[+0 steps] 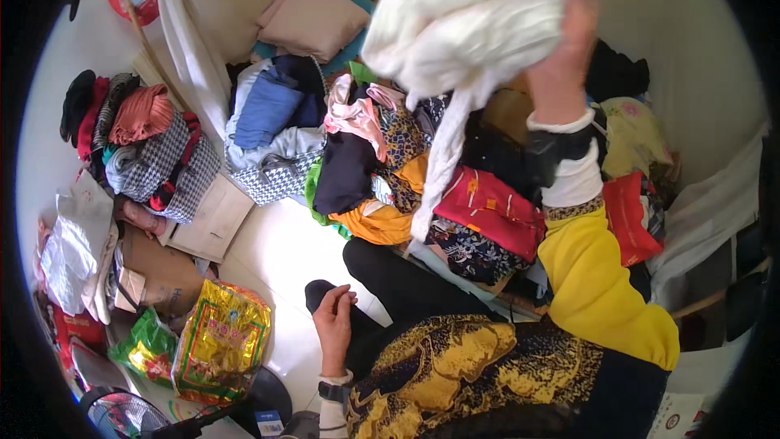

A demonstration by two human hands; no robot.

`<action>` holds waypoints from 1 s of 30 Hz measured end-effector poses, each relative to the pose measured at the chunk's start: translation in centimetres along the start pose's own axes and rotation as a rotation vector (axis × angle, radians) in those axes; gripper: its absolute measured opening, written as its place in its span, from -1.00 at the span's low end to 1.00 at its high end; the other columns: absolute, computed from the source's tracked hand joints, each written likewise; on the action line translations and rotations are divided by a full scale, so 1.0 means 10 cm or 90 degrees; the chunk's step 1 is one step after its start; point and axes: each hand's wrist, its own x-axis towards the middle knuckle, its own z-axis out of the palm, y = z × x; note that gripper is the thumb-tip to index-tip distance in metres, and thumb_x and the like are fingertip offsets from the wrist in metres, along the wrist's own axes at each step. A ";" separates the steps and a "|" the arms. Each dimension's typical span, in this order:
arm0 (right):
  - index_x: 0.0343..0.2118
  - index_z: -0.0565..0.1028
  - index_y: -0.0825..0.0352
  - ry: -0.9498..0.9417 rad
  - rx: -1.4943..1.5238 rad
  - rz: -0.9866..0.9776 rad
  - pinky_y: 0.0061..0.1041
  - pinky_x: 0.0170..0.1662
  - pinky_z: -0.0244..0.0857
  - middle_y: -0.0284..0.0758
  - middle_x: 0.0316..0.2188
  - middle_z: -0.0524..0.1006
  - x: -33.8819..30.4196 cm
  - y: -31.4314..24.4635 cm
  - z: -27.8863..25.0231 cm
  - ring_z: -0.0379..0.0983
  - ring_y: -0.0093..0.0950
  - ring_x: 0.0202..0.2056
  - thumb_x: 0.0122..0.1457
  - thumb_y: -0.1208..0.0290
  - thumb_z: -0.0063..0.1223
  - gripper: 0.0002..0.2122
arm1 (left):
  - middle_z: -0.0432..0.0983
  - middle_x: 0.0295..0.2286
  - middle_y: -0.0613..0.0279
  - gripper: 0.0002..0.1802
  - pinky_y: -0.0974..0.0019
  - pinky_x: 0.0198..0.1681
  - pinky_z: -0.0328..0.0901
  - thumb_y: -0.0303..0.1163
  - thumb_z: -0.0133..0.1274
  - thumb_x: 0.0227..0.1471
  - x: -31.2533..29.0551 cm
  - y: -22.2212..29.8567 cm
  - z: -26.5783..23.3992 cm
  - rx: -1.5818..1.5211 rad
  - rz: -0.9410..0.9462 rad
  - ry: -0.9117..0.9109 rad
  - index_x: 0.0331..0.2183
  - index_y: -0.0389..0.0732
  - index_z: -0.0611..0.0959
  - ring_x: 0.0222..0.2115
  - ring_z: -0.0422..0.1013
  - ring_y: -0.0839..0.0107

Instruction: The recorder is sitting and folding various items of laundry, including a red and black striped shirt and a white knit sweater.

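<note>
High at the upper right, my right hand [565, 57] grips a bundled white knitted garment [471, 25], slightly blurred. One long, narrow end of it hangs down over the heap of clothes [349, 171]. The garment hides part of the back wall and the heap's far side. My left hand [333, 325] is low by my dark-trousered knee [321, 291], fingers loosely bent and apart, with nothing seen in it. Under the raised right arm lies a red bag [491, 211] on dark floral cloth [475, 252].
Folded clothes fill a houndstooth bag [195, 175] at left, beside a pale wooden box [213, 216]. Nearer stand a brown carton [158, 268], a shiny gold bag [223, 341] and a fan [126, 415]. A pink cushion [313, 21] lies at the back.
</note>
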 end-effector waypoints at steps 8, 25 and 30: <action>0.20 0.23 0.43 -0.104 0.376 0.241 -0.36 0.17 0.25 -0.15 0.11 0.38 -0.01 -0.47 -0.05 0.33 -0.36 0.11 0.10 0.39 0.25 -0.37 | 0.57 -0.30 0.12 -0.75 0.40 -0.15 0.39 -0.47 -0.03 0.24 0.04 0.14 0.09 0.045 0.036 -0.028 -0.11 -0.42 0.57 -0.30 0.50 0.44; -0.08 0.37 0.33 -1.005 0.679 0.261 -0.48 -0.27 0.31 -0.24 -0.36 0.49 -2.29 -2.02 0.89 0.44 -0.43 -0.39 0.10 0.40 0.15 -0.67 | 0.35 0.07 0.00 -0.26 0.04 0.13 0.31 0.15 -0.11 0.19 0.05 -0.09 -0.25 -0.623 -0.019 0.073 0.20 -0.18 0.27 0.04 0.37 0.10; -0.11 0.37 0.32 -1.143 0.644 0.246 -0.52 -0.35 0.26 -0.33 -0.44 0.45 -2.29 -1.85 0.89 0.39 -0.53 -0.46 0.11 0.40 0.15 -0.69 | 0.26 0.16 0.01 -0.18 -0.06 0.23 0.17 0.24 -0.08 0.13 0.21 0.25 -0.69 -0.793 0.238 -0.048 0.25 -0.05 0.23 0.09 0.32 0.05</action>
